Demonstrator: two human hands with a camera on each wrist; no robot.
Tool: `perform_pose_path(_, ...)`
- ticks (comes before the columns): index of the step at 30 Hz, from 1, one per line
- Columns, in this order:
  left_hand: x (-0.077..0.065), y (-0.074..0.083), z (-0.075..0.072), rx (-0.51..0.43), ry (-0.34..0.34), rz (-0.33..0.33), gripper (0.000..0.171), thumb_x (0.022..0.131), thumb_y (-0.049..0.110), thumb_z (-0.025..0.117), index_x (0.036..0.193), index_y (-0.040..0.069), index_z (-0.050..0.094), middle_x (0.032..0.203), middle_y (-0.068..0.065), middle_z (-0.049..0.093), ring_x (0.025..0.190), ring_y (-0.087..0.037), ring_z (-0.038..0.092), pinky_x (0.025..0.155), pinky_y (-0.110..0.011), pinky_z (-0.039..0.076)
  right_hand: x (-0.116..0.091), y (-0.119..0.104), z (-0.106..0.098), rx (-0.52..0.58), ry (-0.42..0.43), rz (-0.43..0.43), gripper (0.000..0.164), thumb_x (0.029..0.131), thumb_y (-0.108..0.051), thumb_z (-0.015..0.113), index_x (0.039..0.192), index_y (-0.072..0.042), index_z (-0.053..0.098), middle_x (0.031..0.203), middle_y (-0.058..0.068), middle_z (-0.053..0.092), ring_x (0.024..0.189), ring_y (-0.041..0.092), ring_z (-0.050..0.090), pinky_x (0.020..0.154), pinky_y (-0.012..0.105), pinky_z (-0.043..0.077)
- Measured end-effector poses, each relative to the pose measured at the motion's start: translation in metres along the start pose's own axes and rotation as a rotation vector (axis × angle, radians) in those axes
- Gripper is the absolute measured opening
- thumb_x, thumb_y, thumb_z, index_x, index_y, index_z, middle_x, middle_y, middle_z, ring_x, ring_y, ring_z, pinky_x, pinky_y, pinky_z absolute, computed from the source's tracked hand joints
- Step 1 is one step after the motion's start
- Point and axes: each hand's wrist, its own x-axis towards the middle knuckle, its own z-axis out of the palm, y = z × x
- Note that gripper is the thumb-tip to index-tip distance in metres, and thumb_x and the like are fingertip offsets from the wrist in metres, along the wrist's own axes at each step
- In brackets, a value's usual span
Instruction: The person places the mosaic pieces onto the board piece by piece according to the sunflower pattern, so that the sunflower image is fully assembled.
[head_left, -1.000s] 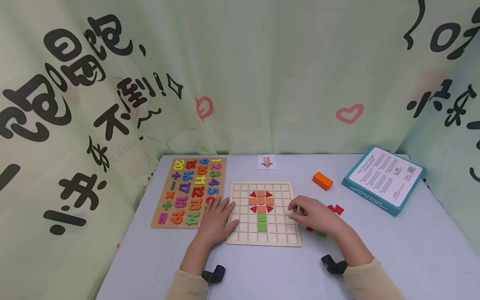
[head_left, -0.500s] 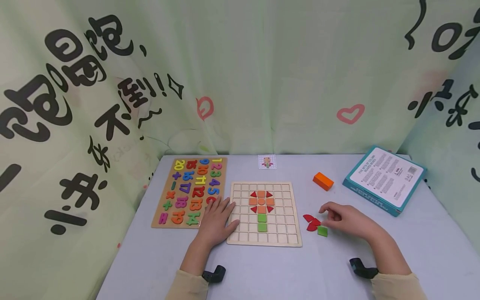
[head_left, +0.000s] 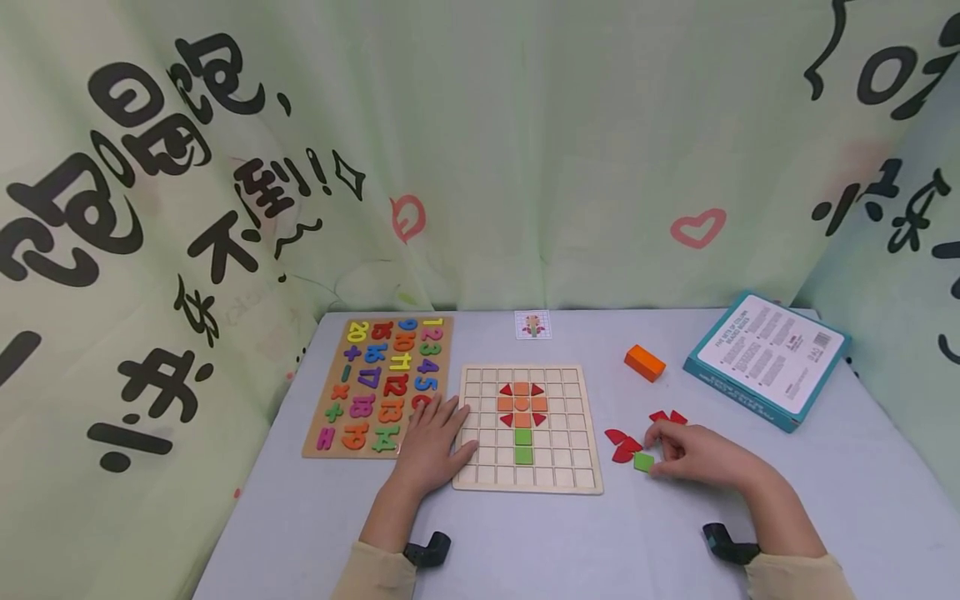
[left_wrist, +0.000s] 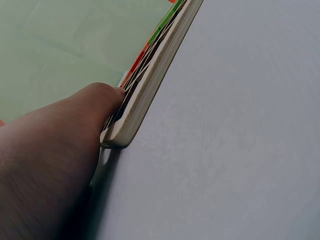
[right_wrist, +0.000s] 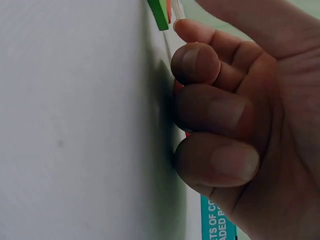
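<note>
My left hand (head_left: 431, 442) lies spread with straight fingers over the gap between the wooden grid board (head_left: 480, 475) and the number board (head_left: 315, 442). Its thumb rests on the grid board's near left corner in the left wrist view. On the grid, orange and red pieces form a flower shape above two green squares (head_left: 523, 446). To the board's right, my right hand (head_left: 697, 454) pinches a green square tile (head_left: 642, 462) at its edge between thumb and index finger; the other fingers are curled. Red petal-shaped pieces (head_left: 624, 451) lie beside the tile.
More red pieces (head_left: 677, 417) lie just behind the right hand. Farther back are an orange block (head_left: 645, 363) and a teal box (head_left: 768, 358). A small picture card (head_left: 533, 324) sits at the table's back edge, before a green curtain (head_left: 480, 167).
My right hand has moved right from the grid board's edge to the loose pieces, and its fingertips have come onto the green tile. The left hand stays where it was.
</note>
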Motion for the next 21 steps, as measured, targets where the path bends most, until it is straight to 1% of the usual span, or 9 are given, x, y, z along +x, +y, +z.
perform_pose_path(7,-0.0003,0.0006,-0.0002,0.005,-0.002,0.002,0.068,0.093,0.061,0.051,0.15,0.025,0.044,0.161,-0.001,0.035,0.154,-0.028,0.017,0.125,-0.053,0.014,-0.0001,-0.0015,0.0032,-0.023,0.011,0.027,0.041,0.077,-0.038,0.082,0.108,-0.02,0.061,0.072,-0.003,0.054,0.068,0.011,0.053,0.056,0.022,0.041)
perform_pose_path(15,0.0001,0.0003,-0.0007,0.008,-0.013,-0.002,0.067,0.094,0.061,0.051,0.151,0.025,0.043,0.161,-0.001,0.034,0.154,-0.028,0.016,0.125,-0.053,0.014,0.0008,0.0001,0.0046,-0.023,-0.004,0.043,0.037,0.079,-0.037,0.081,0.107,-0.022,0.062,0.071,-0.003,0.054,0.068,0.012,0.053,0.056,0.022,0.042)
perform_pose_path(21,0.0,-0.0005,0.0006,0.008,-0.009,-0.004,0.068,0.093,0.061,0.051,0.15,0.026,0.043,0.161,-0.001,0.034,0.154,-0.028,0.016,0.125,-0.053,0.014,0.0013,0.0015,0.0058,-0.02,-0.004,0.05,0.038,0.078,-0.036,0.081,0.108,-0.021,0.062,0.072,-0.002,0.055,0.069,0.013,0.053,0.056,0.022,0.042)
